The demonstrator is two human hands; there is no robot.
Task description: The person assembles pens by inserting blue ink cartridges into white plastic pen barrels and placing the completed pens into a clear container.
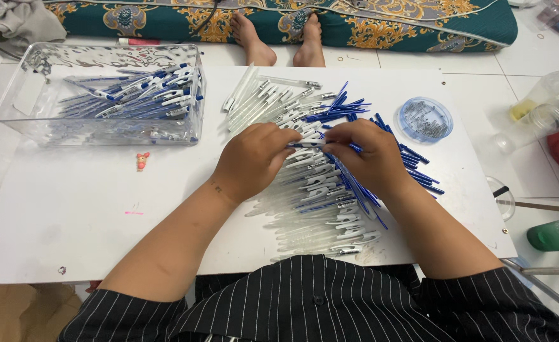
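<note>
My left hand (254,158) and my right hand (368,155) meet over a heap of white pen barrels (317,202) on a white board (70,215). Between the fingertips of both hands lies one white pen part (306,144), gripped at each end. Blue ink refills (412,161) lie fanned under and beside my right hand. More clear barrels (254,98) lie just beyond my left hand.
A clear plastic box (13,111) with several assembled blue-and-white pens stands at the far left. A round blue lid (425,119) with small parts sits at the right. Another person's bare feet (279,38) rest beyond the board. Plastic bottles (546,107) stand at the right.
</note>
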